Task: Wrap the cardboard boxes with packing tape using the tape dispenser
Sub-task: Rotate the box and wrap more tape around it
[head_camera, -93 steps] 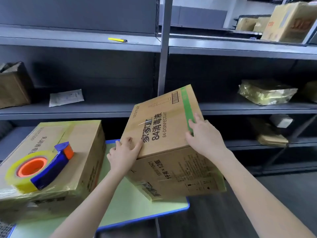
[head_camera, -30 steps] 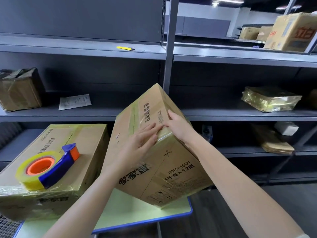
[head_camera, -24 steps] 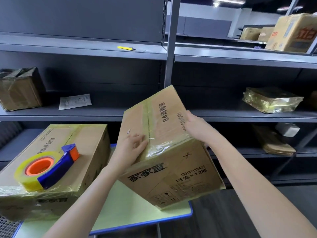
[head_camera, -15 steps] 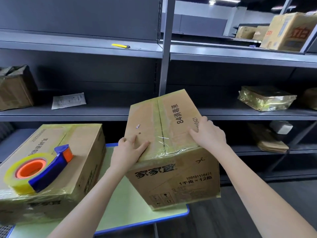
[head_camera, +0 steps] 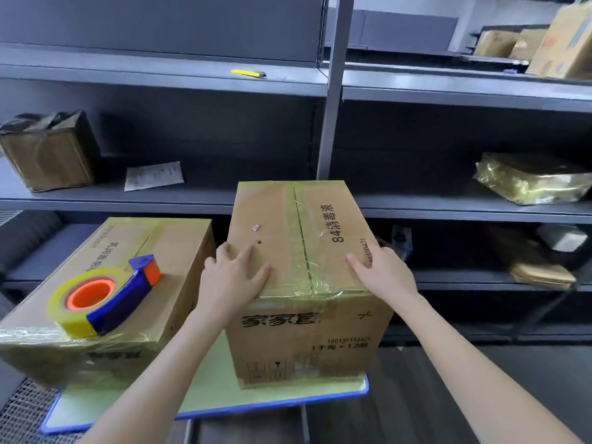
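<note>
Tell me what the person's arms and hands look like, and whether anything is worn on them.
The left forearm and right forearm are bare right to the frame's edge, with no sleeves showing. The left hand and right hand wear no gloves. No watch, bracelet or ring is visible.

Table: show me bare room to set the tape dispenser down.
Free: the table strip between left box and right box, under the forearm; the left box top beyond the tape dispenser. Crowded: the right box top, under left hand and right hand.

Taped carton (head_camera: 288,219) stands upright; dispenser (head_camera: 105,296) tops neighbouring box (head_camera: 179,238).
</note>
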Demonstrator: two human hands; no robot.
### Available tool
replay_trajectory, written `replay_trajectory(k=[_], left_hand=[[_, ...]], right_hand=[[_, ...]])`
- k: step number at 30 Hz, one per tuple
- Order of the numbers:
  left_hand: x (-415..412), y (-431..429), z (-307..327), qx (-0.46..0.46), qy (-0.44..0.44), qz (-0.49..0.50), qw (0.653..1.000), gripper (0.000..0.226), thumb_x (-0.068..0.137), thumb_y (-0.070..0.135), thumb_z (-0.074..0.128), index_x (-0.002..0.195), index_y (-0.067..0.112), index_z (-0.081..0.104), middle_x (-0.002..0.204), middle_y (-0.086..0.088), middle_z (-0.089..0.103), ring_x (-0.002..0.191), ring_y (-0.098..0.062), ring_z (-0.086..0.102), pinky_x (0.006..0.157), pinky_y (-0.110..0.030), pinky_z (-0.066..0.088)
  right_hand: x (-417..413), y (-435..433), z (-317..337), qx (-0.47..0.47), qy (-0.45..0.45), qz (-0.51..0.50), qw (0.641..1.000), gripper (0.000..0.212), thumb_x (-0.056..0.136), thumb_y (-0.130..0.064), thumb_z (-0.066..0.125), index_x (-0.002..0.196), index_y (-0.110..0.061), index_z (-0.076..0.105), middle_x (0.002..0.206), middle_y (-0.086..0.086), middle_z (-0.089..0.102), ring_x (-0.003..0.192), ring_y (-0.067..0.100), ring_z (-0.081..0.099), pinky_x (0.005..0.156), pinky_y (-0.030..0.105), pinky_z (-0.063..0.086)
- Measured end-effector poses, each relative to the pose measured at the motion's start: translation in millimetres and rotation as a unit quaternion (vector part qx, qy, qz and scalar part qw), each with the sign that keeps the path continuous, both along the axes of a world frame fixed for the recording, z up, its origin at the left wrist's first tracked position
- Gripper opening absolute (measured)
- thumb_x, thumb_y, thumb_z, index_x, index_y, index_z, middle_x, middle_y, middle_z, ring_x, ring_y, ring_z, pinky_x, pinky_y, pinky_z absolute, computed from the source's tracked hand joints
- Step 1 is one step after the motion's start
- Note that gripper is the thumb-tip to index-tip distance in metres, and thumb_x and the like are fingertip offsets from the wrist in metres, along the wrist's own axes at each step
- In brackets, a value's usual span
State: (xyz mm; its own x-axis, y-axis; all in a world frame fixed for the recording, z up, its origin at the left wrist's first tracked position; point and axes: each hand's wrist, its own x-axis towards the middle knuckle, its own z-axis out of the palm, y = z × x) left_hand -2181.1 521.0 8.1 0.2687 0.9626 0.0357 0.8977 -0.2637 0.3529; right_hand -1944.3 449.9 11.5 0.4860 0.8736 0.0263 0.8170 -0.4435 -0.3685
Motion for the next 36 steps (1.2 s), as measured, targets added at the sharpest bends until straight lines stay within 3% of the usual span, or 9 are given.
replay_trajectory(k=[5,9,12,16,19,22,29,33,36], left_hand=[[2,-13,-7,0.025,0.043,-0.042,0.998,0.058,0.099,0.045,0.023,0.15,0.017,0.017,0.158,-0.012,0.0,0.145,-0.027,-0.009,0.116,-0.043,-0.004],[13,-49,-6,0.024,0.062,-0.075,0.995,0.061,0.099,0.046,0.008,0.151,0.014,0.008,0.158,-0.009,-0.003,0.145,-0.02,-0.011,0.114,-0.045,-0.013],[23,-74,-7,0.026,0.055,-0.08,0.995,0.082,0.08,0.051,-0.013,0.151,0.016,0.011,0.159,-0.005,0.002,0.146,-0.017,-0.007,0.112,-0.05,-0.014],[20,-67,-2,0.02,0.01,-0.088,0.996,0.052,0.1,0.035,0.025,0.149,0.018,0.022,0.158,-0.001,0.012,0.145,-0.016,0.003,0.115,-0.043,-0.011],[15,-44,1,0.034,-0.048,-0.132,0.99,0.044,0.1,0.03,0.033,0.143,0.018,0.037,0.152,0.003,0.029,0.136,-0.02,0.019,0.113,-0.03,0.009],[11,-3,1,0.032,-0.062,-0.154,0.986,0.039,0.1,0.028,0.037,0.136,0.018,0.047,0.146,0.001,0.04,0.132,-0.024,0.028,0.111,-0.03,0.015],[3,79,0,0.075,-0.005,-0.126,0.989,0.039,0.098,0.028,0.04,0.132,0.011,0.05,0.144,-0.007,0.043,0.137,-0.028,0.029,0.111,-0.033,0.016],[2,95,-3,0.067,0.063,-0.133,0.987,0.048,0.101,0.035,0.026,0.145,0.015,0.032,0.154,0.0,0.028,0.144,-0.018,0.017,0.117,-0.036,0.01],[5,94,-9,0.073,0.086,-0.119,0.986,0.05,0.102,0.036,0.018,0.149,0.019,0.021,0.157,0.003,0.018,0.145,-0.014,0.011,0.117,-0.034,0.006]], right_hand=[[5,9,8,-0.064,-0.051,0.033,0.996,0.056,0.095,-0.057,0.028,0.141,-0.024,0.031,0.125,0.009,0.047,0.105,0.03,0.055,0.086,0.04,0.047],[9,27,14,-0.11,-0.07,0.042,0.991,0.052,0.1,-0.045,0.026,0.146,-0.02,0.026,0.131,0.016,0.039,0.114,0.038,0.047,0.095,0.046,0.042],[8,37,12,-0.106,-0.099,0.056,0.988,0.049,0.102,-0.039,0.023,0.147,-0.021,0.026,0.133,0.017,0.038,0.117,0.039,0.042,0.098,0.046,0.035],[3,41,9,-0.112,-0.112,0.047,0.986,0.05,0.103,-0.035,0.019,0.148,-0.016,0.022,0.145,0.017,0.029,0.129,0.039,0.032,0.105,0.049,0.028],[-16,36,8,-0.105,-0.121,0.059,0.985,0.052,0.103,-0.032,0.02,0.15,-0.009,0.02,0.156,0.018,0.014,0.144,0.036,0.01,0.117,0.05,0.009],[-49,29,8,-0.102,-0.113,0.105,0.983,0.052,0.103,-0.032,0.023,0.151,-0.011,0.016,0.157,0.017,0.007,0.145,0.035,0.004,0.118,0.049,0.004],[-122,40,19,-0.143,-0.09,0.145,0.975,0.093,0.087,-0.071,0.031,0.151,-0.006,0.012,0.157,0.022,0.004,0.143,0.043,0.001,0.111,0.063,0.001],[-140,45,14,-0.174,-0.104,0.142,0.969,0.126,0.066,-0.092,0.031,0.151,-0.004,0.002,0.154,0.028,-0.004,0.141,0.048,-0.007,0.107,0.069,-0.005],[-143,45,11,-0.176,-0.11,0.134,0.969,0.133,0.059,-0.095,0.032,0.15,-0.004,-0.001,0.154,0.029,-0.006,0.14,0.048,-0.01,0.106,0.07,-0.007]])
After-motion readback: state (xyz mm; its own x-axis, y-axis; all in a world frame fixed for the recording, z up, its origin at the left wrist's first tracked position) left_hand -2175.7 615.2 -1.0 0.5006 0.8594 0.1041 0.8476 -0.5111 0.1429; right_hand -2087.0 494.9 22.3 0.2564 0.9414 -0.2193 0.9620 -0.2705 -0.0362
